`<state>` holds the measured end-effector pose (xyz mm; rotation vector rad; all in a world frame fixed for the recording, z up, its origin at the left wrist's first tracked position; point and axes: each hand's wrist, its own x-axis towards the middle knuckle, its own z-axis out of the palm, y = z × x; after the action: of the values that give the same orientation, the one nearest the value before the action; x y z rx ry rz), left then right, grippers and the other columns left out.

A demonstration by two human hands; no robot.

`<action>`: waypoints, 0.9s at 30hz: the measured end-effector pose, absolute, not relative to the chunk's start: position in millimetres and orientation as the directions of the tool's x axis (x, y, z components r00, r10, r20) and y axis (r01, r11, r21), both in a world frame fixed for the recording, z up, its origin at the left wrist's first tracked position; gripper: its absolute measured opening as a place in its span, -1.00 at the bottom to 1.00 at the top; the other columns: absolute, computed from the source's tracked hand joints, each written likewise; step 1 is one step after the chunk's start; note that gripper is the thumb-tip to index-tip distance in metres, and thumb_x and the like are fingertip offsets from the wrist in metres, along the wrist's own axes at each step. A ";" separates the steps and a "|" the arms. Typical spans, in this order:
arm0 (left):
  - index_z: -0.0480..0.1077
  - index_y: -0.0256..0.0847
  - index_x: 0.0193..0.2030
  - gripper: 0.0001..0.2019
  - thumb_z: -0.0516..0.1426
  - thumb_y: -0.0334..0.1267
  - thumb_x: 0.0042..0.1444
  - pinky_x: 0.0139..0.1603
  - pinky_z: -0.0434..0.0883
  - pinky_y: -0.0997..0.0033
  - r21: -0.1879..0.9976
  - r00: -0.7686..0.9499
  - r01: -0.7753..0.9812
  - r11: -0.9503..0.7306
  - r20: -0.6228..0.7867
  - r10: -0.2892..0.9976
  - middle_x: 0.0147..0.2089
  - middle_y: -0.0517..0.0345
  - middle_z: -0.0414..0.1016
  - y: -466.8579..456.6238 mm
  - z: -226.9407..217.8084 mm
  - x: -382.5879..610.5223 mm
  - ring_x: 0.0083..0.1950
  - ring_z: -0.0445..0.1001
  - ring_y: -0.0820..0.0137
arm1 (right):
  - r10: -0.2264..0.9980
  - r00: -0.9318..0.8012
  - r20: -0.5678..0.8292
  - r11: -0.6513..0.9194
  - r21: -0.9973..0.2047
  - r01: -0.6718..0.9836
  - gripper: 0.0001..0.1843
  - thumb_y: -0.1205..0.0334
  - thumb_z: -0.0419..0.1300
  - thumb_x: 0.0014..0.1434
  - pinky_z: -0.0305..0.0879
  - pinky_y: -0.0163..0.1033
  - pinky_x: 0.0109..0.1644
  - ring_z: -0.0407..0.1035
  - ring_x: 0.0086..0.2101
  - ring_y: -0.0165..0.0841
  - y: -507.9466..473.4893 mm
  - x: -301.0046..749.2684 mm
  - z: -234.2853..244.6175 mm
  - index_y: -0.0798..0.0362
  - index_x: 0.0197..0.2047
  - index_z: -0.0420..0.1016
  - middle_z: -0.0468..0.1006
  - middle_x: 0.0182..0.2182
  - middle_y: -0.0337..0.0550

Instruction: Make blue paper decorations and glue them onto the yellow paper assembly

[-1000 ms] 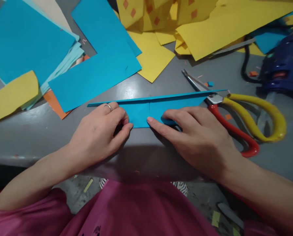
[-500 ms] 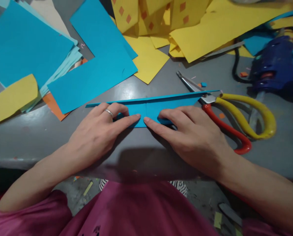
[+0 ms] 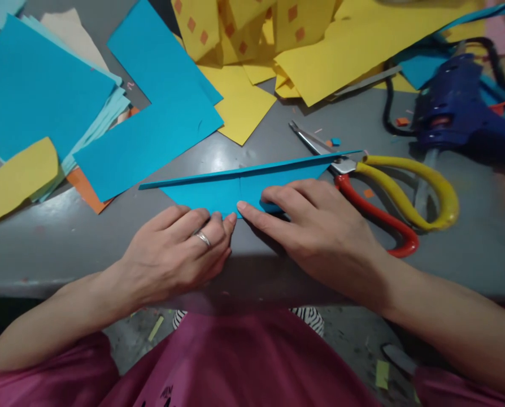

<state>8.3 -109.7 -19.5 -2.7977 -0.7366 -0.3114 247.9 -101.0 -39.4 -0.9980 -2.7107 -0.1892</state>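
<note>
A folded piece of blue paper [image 3: 210,192] lies near the table's front edge, a narrow raised fold along its far side and a crease down its middle. At its near edge, left of the crease, my left hand [image 3: 180,246] has its fingers curled in and closed on the paper, thumb and fingertips together. A ring is on one finger. My right hand [image 3: 320,226] presses the right half, thumb tip at the crease and fingers bent over the paper. Scissors [image 3: 343,165] with one red and one yellow handle lie just beyond the right hand, partly under the paper's right end.
Blue sheets [image 3: 155,135] and a paper stack [image 3: 44,90] lie at the back left, with a yellow piece [image 3: 21,181] in front. Yellow paper [image 3: 362,51] spreads along the back. A dark blue glue gun [image 3: 451,107] with a black cord lies at right.
My left hand has drawn back toward me off the paper's left half and curled its fingers at the near edge. The right hand keeps its hold. The whole view has shifted slightly.
</note>
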 end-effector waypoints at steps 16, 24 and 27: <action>0.36 -0.44 0.25 -0.56 0.00 -0.19 0.37 -0.24 0.36 0.24 -0.089 0.854 0.507 -0.858 0.188 0.485 -0.13 0.00 0.60 -108.1 -24.9 3.5 -0.16 0.50 0.28 | 0.628 -0.705 0.328 0.765 -0.096 0.637 -0.80 0.32 0.11 0.38 0.30 -0.13 -0.12 0.41 -0.20 -0.23 -95.9 252.2 -44.7 0.09 -0.12 0.58 0.64 -0.17 -0.02; 0.37 -0.39 0.27 -0.53 -0.02 -0.12 0.38 -0.30 0.32 0.22 -0.115 0.863 0.505 -0.856 0.084 0.498 -0.21 0.01 0.54 -106.7 -19.1 9.1 -0.19 0.45 0.25 | 0.588 -0.741 0.324 0.785 -0.007 0.620 -0.78 0.24 0.13 0.39 0.27 -0.05 -0.08 0.48 -0.11 -0.19 -99.9 254.8 -37.1 0.08 -0.06 0.59 0.68 -0.11 -0.06; 0.41 -0.40 0.23 -0.54 0.01 -0.12 0.36 -0.33 0.31 0.21 -0.095 0.854 0.518 -0.850 0.109 0.508 -0.22 0.03 0.54 -107.8 -17.9 10.9 -0.21 0.44 0.25 | 0.592 -0.745 0.307 0.762 0.088 0.642 -0.66 0.11 0.10 0.43 0.23 0.05 0.06 0.45 0.05 -0.13 -106.1 261.5 -33.3 0.09 0.13 0.52 0.64 0.06 -0.06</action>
<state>10.9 -107.8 -17.9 -2.9081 -0.8076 -0.1207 261.5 -106.1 -33.3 -0.9636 -2.6980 -0.2730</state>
